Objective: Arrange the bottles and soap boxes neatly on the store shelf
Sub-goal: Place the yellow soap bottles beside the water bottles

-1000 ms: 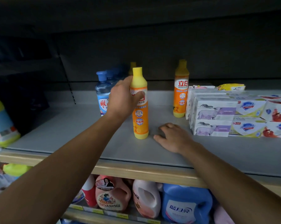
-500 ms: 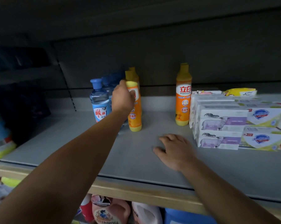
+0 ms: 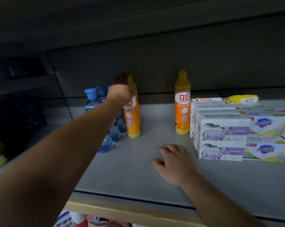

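Since half a second ago, left hand [image 3: 120, 91] has carried the orange bottle [image 3: 132, 118] further back, now upright at 11 o'clock just in front of another orange bottle [image 3: 132, 84] near the back wall; fingers curled round its neck, cap hidden by the hand. Right hand [image 3: 174, 163] has not moved, lies palm-down on the shelf [image 3: 130, 169] at 5 o'clock, fingers loosely bent, holding nothing. Gripped bottle: slim glossy plastic cylinder, orange label, yellow base, touching or just beside the row of clear blue bottles [image 3: 96, 110] (round blue caps, translucent, running front to back at 10 o'clock). Second lone orange bottle [image 3: 182, 104] stands at 1 o'clock, tapered yellow neck, just beside the soap boxes [image 3: 220, 136] at 3 o'clock: white cardboard, sheep print with purple band, stacked two high. More boxes with a blue shield logo [image 3: 266, 149] further right, yellow packet [image 3: 241, 99] behind them. Shelf is smooth matte grey, pale beige front edge; dark grey back panel and dim shelf above.
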{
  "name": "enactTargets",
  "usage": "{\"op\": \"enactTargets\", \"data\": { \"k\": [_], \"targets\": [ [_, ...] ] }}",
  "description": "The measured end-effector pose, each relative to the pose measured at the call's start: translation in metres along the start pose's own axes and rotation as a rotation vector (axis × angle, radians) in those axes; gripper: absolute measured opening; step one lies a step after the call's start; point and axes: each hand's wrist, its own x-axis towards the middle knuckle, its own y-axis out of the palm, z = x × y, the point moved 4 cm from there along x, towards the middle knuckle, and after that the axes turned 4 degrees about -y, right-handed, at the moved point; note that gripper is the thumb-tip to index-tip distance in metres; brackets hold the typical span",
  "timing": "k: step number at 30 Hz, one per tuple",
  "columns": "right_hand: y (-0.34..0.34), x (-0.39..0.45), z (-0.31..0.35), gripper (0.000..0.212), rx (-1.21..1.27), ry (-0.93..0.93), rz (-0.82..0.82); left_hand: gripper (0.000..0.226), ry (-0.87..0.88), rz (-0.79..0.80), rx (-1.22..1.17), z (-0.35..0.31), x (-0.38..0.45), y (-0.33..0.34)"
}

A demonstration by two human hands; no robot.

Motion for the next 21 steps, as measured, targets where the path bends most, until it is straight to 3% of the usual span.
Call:
{"op": "enactTargets", "data": {
  "k": [11,21],
  "targets": [
    [-0.001,-0.001,0.001,0.056,0.013,-0.002,-0.002,0.044,0.049,-0.076,0.087,-0.001,0.024,0.015],
    [-0.003,-0.001,0.003,0.054,0.021,0.01,-0.002,0.058,0.002,-0.019,0.108,0.007,0.028,0.016]
  ]
}}
